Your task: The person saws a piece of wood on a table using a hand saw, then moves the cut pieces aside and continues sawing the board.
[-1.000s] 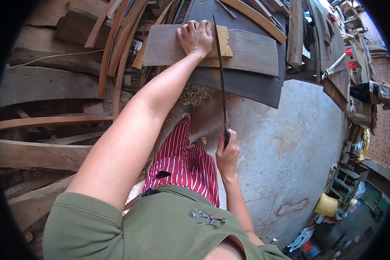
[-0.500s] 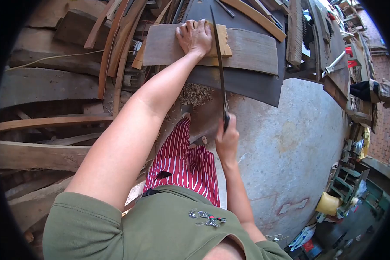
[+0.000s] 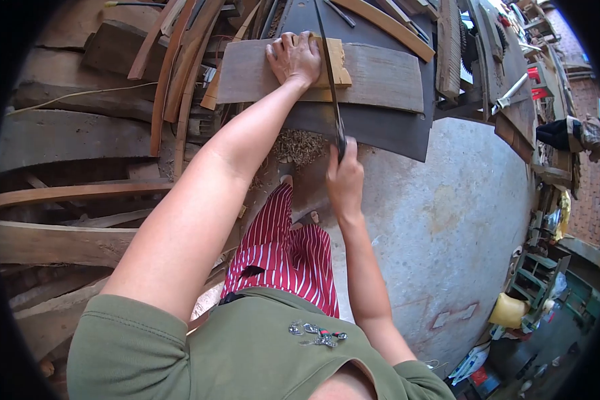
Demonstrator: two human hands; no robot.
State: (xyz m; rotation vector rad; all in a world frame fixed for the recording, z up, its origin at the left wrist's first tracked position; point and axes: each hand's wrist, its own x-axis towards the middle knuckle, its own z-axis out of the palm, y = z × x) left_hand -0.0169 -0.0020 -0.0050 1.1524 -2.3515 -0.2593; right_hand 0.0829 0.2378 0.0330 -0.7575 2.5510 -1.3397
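My right hand (image 3: 345,177) is wrapped round the dark handle of a handsaw (image 3: 328,67), whose long narrow blade points away from me. The blade crosses a short yellowish wooden block (image 3: 339,63); how deep it sits in the wood cannot be made out. Pressing down left of the blade, my left hand (image 3: 295,61) has its fingers bent over the block, hiding that end. Beneath the block lies a wide greyish plank (image 3: 387,77), slightly curved, across a dark metal tabletop (image 3: 387,137).
Wood shavings (image 3: 300,147) lie on the floor below the tabletop. Long timber strips (image 3: 173,80) and thick boards (image 3: 73,137) are piled at left. A curved wooden strip (image 3: 393,27) lies at the tabletop's far side. At right are a yellow container (image 3: 509,311) and a person (image 3: 573,135).
My right hand has pushed the saw forward, away from me, along the cut line. My left hand stays pressed on the block; the whole view has shifted slightly.
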